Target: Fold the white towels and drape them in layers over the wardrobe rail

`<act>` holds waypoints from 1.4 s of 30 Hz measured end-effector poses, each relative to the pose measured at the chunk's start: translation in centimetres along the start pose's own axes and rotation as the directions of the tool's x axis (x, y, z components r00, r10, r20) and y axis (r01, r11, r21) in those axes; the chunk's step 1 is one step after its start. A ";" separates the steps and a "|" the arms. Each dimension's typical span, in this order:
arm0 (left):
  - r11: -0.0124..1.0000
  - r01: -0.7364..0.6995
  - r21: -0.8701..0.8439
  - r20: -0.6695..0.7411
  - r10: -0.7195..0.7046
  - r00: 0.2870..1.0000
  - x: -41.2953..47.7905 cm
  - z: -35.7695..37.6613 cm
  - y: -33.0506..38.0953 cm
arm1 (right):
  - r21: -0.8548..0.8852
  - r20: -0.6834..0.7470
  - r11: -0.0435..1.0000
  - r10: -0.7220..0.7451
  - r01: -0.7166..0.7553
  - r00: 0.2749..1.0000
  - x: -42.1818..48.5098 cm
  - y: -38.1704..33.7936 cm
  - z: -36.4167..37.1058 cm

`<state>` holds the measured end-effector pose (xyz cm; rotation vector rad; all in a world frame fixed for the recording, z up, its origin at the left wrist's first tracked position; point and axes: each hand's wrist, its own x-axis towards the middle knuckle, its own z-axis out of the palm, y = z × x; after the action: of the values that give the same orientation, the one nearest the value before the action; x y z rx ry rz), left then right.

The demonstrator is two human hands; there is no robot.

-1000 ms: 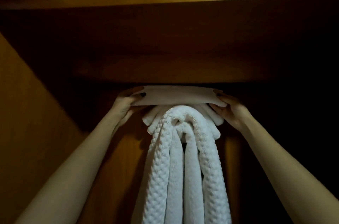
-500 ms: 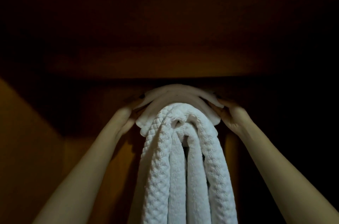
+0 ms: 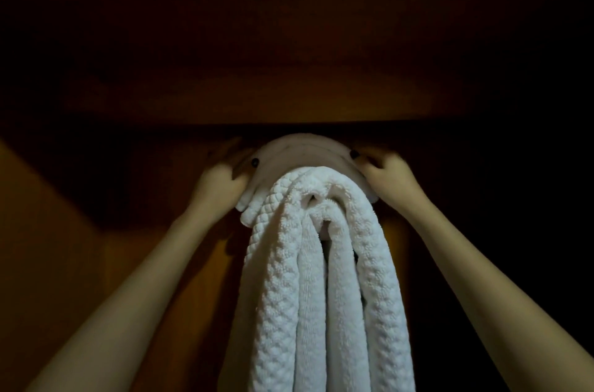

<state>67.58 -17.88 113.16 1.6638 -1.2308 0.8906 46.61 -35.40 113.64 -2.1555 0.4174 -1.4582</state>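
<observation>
Several folded white towels (image 3: 324,288) hang in layers inside a dark wooden wardrobe; the rail itself is hidden under them. A smoother white towel (image 3: 302,152) arches over the top of the stack. My left hand (image 3: 221,182) grips its left edge, thumb on the front, fingers behind. My right hand (image 3: 385,173) grips its right edge in the same way. Both arms reach up from below.
A wooden shelf underside (image 3: 289,70) sits just above the towels, leaving a thin gap. The wardrobe's left side wall (image 3: 38,231) slopes in at the left. The back panel (image 3: 205,263) shows behind the towels. The right side is dark.
The top towel went from a flat folded slab held above the stack to a curve bent down over it. Both hands came lower along its sides. The view tilted downward.
</observation>
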 end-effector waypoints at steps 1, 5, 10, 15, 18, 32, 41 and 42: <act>0.998 0.024 -0.060 0.035 -0.022 0.999 -0.1 0.2 0.1 | -0.050 0.032 0.998 -0.025 0.026 0.999 -0.1 -0.1 0.2; 0.924 0.195 -0.330 0.232 -0.121 0.965 -1.2 0.8 0.6 | -0.091 0.057 0.995 -0.044 0.049 0.997 -1.4 0.4 0.7; 0.870 0.299 -0.393 0.367 -0.150 0.918 -2.4 -0.1 2.1 | -0.063 0.117 0.998 0.006 0.001 0.993 -2.8 -0.3 0.6; 0.851 0.293 -0.436 0.246 -0.200 0.948 -3.9 -1.7 3.3 | -0.091 0.161 0.995 0.051 -0.037 0.986 -5.3 -1.6 -1.1; 0.888 0.219 -0.406 0.189 -0.153 0.970 -6.1 -3.0 4.6 | -0.074 0.086 0.994 0.084 -0.078 0.993 -8.3 -1.8 -2.3; 0.937 0.169 -0.306 0.133 -0.134 0.982 -24.1 -7.0 18.3 | -0.309 0.240 0.948 0.160 -0.081 0.958 -29.5 -5.4 -12.6; 0.917 0.210 -0.340 0.650 0.068 0.756 -44.9 -1.2 32.1 | -0.466 0.241 0.794 0.538 -0.390 0.808 -52.0 -1.0 -24.1; 0.911 0.223 -0.348 0.694 0.091 0.714 -47.4 -0.3 34.1 | -0.504 0.223 0.750 0.592 -0.429 0.774 -54.9 0.0 -25.6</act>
<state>22.45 -5.89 78.11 1.7179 -1.6975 -0.1228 2.11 -13.29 78.98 -2.2993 1.1815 -0.6554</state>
